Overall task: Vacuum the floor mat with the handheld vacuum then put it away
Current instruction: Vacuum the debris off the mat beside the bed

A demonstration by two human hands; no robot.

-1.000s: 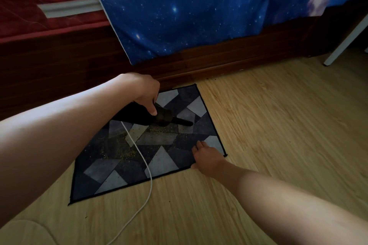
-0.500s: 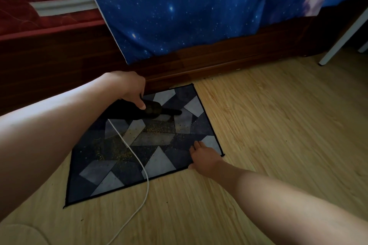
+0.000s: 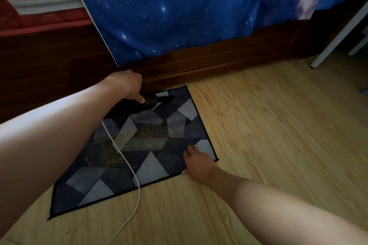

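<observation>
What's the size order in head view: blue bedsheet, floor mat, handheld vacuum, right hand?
1. blue bedsheet
2. floor mat
3. handheld vacuum and right hand look alike; left hand hides part of the vacuum: unranked.

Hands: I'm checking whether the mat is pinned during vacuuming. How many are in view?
2. The left hand grips the vacuum at the far end of the mat, near the bed; the right hand rests flat on its right corner. None seems hidden.

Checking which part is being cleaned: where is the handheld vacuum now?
In the head view, the handheld vacuum, gripped by the left hand, is over the far edge of the floor mat, beside the bed frame.
</observation>
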